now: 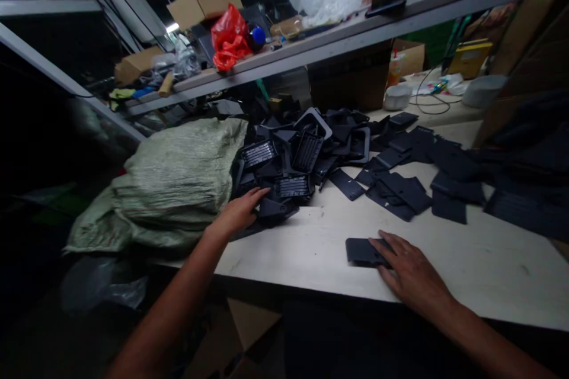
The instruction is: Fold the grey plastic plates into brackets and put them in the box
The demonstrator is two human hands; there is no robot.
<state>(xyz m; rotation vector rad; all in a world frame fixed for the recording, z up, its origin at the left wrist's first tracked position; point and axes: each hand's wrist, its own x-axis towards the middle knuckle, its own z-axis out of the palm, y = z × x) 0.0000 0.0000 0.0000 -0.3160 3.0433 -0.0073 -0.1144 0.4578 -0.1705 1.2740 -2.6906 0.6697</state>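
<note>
Resting hands on black plastic pieces

Two hands; one green woven sack; one red plastic bag.

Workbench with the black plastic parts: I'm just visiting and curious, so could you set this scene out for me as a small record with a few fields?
Left hand: left hand, fingers extended, touching a black plastic part at the edge of a pile of black plastic parts
Right hand: right hand, lying over a flat black plastic piece
Surface: white workbench
Beside the pile: green woven sack to the left, flat black panels to the right
Above: grey shelf holding a red plastic bag
</note>
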